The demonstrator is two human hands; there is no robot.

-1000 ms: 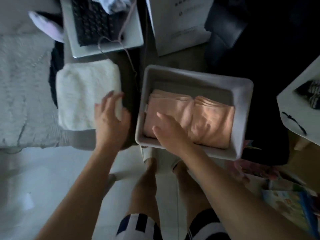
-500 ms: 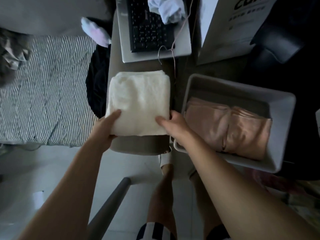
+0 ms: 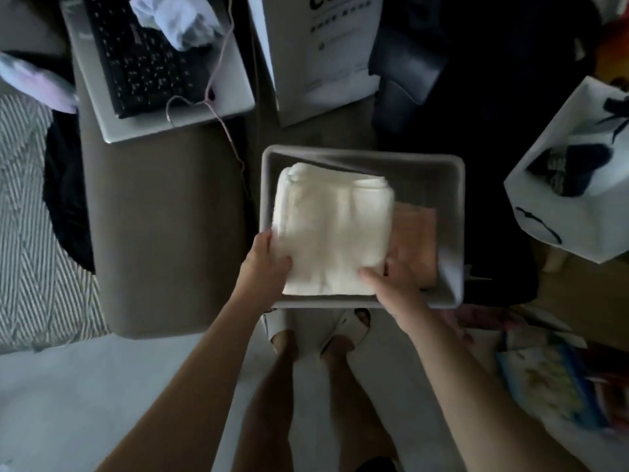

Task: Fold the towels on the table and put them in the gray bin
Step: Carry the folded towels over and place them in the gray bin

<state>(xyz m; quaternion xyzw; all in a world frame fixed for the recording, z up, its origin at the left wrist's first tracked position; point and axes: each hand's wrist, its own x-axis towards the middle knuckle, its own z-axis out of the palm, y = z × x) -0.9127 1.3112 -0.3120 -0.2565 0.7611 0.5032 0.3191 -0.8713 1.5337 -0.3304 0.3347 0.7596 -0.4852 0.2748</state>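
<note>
A folded white towel (image 3: 335,229) hangs over the left side of the gray bin (image 3: 452,216), held at its near corners. My left hand (image 3: 263,267) grips its near left corner and my right hand (image 3: 394,284) grips its near right corner. A folded peach towel (image 3: 417,240) lies in the bin underneath, mostly covered by the white one. The brown table (image 3: 163,233) lies to the left of the bin.
A laptop (image 3: 153,63) with a crumpled cloth and a thin cable sits at the table's far end. A white box (image 3: 320,52) stands behind the bin. A white bag (image 3: 575,185) stands at the right. My feet in white sandals are below the bin.
Both hands took the white towel by its near corners on the table, lifted it and carried it right, over the bin and the peach towel.
</note>
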